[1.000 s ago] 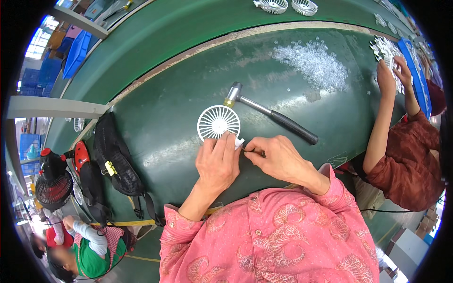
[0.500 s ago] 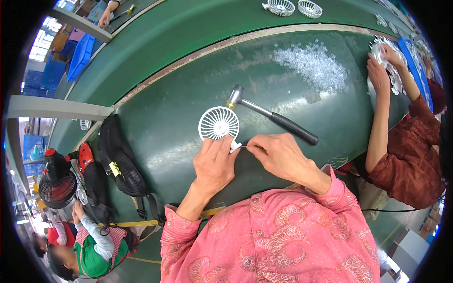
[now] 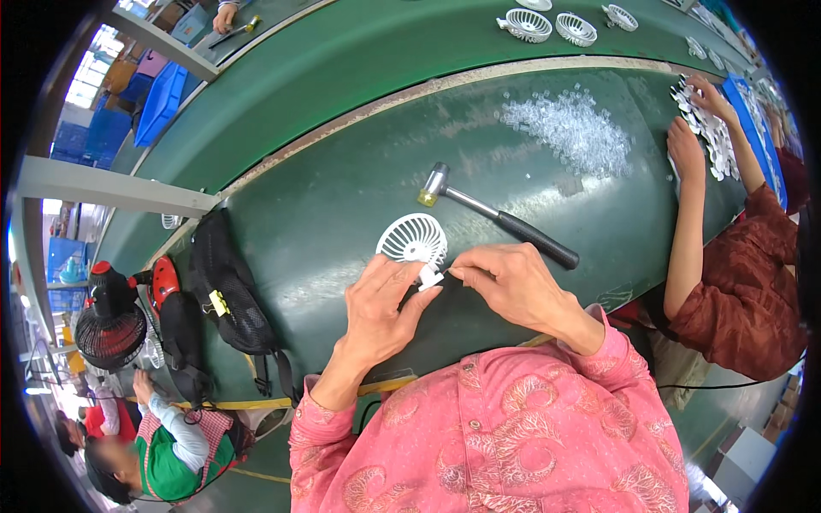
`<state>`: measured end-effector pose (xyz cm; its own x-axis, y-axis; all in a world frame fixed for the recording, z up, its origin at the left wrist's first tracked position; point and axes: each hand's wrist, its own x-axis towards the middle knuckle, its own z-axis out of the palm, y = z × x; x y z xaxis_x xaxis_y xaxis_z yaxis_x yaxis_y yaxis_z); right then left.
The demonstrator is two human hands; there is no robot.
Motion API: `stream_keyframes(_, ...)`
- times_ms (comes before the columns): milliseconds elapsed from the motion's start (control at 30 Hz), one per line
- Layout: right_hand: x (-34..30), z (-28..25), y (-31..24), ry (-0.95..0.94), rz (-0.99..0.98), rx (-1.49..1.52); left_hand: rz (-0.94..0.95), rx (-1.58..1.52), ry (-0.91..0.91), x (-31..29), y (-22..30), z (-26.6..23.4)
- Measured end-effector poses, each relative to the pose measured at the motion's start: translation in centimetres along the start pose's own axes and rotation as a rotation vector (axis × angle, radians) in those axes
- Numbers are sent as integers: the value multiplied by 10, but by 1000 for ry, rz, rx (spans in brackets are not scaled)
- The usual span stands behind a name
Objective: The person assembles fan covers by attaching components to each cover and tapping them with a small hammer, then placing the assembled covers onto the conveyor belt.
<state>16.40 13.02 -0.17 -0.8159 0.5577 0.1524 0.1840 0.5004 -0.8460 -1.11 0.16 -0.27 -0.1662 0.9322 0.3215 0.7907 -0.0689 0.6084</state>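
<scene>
My left hand (image 3: 378, 306) is closed around the neck of a round white fan grille (image 3: 414, 235), held tilted above the green worktable. A short white stub at the grille's base sticks out between my thumb and fingers. Close by on its right, my right hand (image 3: 509, 282) pinches a thin, wire-like piece, mostly hidden by the fingertips, and points it at this stub. Just beyond the grille lies a mallet (image 3: 494, 214) with a metal head, a yellow face and a black grip; neither hand touches it.
Small clear plastic pieces (image 3: 577, 128) are heaped at the far right. A black mesh bag (image 3: 227, 282) and a black-red fan (image 3: 111, 321) stand left. White grilles (image 3: 525, 26) sit on the green conveyor belt (image 3: 342, 81). A co-worker's arm (image 3: 688, 205) reaches over white parts (image 3: 708, 128) at right.
The grille has tilted, and its stub is turned more toward my right hand. My left thumb has stretched out along the stub. More white grilles show on the belt.
</scene>
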Motion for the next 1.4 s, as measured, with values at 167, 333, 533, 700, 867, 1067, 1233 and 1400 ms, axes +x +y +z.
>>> stream_keyframes(167,0,-12,-8,-51,14,42,-55,-90,-44,6,6,-10)
stream_keyframes(333,3,-17,-13,-52,-88,52,-133,-201,-161,14,8,-21)
stream_keyframes(533,12,-13,-33,-132,-247,-102,-332,-341,-304,18,15,-40)
stream_keyframes(700,15,-2,-27,-89,-293,60,-574,-721,-367,6,5,-31)
stream_keyframes(867,20,10,-11,-186,334,554,-460,-457,-223,-5,17,-28)
stream_keyframes(1067,41,24,22,-145,415,346,15,232,108,-24,22,7)
stream_keyframes(1233,41,24,15,-137,176,-135,93,357,126,-39,11,23)
stream_keyframes(1400,46,11,24,217,-5,-458,76,283,122,-34,10,20)
